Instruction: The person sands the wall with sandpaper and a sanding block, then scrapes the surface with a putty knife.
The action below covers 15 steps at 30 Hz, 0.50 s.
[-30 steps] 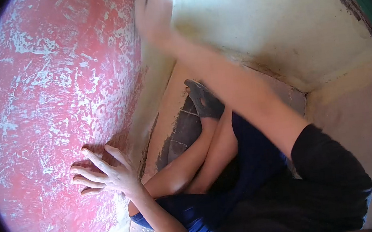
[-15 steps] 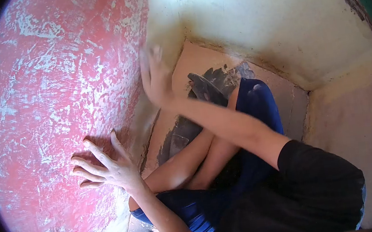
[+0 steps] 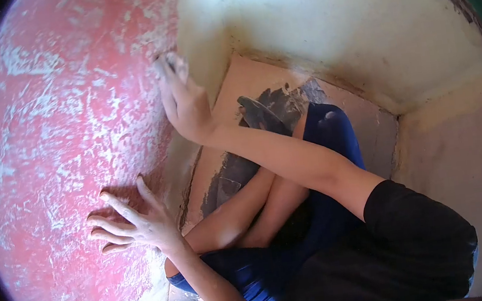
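Nearest, left hand (image 3: pixel 145 225) laid on pink wall (image 3: pixel 49 136), fingers spread, nothing gripped. Farther up, right hand (image 3: pixel 187 106) held at the same wall, fingers bent; whether anything is pinched cannot be told. Wall stretched along the left side, its far pale margin (image 3: pixel 203 48) approached closer by the right.
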{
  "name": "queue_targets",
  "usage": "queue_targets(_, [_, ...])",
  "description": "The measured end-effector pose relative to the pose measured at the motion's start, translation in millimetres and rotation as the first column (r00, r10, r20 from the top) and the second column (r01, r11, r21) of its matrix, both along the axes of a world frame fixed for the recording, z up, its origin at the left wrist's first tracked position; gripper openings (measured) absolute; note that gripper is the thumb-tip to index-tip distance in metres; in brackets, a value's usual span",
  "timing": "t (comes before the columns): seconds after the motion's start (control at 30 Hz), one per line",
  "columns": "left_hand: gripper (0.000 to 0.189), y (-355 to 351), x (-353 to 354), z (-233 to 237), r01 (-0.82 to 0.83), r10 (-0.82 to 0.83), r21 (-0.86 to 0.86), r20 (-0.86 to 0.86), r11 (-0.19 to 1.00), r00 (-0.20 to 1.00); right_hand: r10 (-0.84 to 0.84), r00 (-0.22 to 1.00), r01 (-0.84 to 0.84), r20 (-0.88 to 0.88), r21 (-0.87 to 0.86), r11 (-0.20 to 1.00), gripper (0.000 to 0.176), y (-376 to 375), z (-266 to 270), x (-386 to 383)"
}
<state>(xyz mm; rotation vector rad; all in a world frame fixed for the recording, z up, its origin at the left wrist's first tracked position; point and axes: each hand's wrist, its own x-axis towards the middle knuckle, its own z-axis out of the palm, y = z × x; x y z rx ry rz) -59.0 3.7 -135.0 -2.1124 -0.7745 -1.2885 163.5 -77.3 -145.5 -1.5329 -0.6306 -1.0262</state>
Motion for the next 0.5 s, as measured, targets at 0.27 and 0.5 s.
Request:
queue_targets(0.27, [0.080, 4, -3, -4, -0.003, 0.003, 0.014, -0.024, 1.000, 1.000, -0.211, 0.977, 0.211, -0.015, -0.006, 0.978, 0.032, -30, 148, 183])
queue_targets(0.5, [0.079, 5, 0, -1, -0.021, 0.021, 0.005, -0.002, 1.000, 1.000, -0.083, 0.996, 0.083, -0.019, 0.057, 0.995, 0.050, -8, 58, 68])
